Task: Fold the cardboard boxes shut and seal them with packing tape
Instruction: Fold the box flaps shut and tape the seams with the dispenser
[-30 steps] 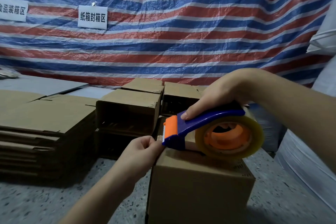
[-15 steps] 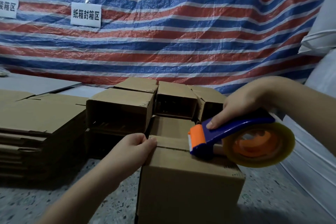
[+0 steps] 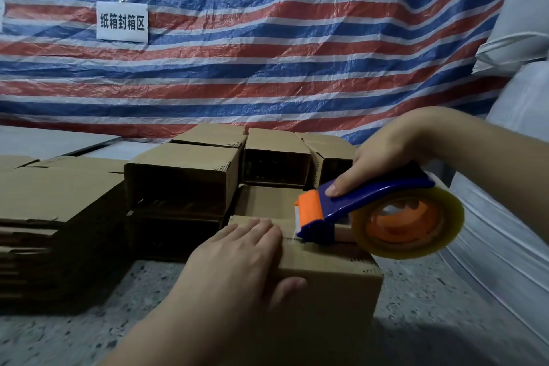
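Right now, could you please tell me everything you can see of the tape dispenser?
The tape dispenser looks like plastic: a curved dark blue handle, an orange head at its left end, and an orange hub carrying a roll of clear yellowish tape. It lies tilted on top of the closed cardboard box, head down at the seam. The right hand grips the handle from above, one finger near the head. The left hand lies flat on the box beside it.

— Where can we pass? The floor (image 3: 416,300) right of the box (image 3: 329,273) lies open up to the white sacks (image 3: 505,246).

— Left, the flat cardboard stack (image 3: 44,217) blocks us. Behind, open boxes (image 3: 181,184) sit tight against ours; we can't tell if any gap remains there. The dispenser (image 3: 371,211) and left hand (image 3: 237,258) fill the top.
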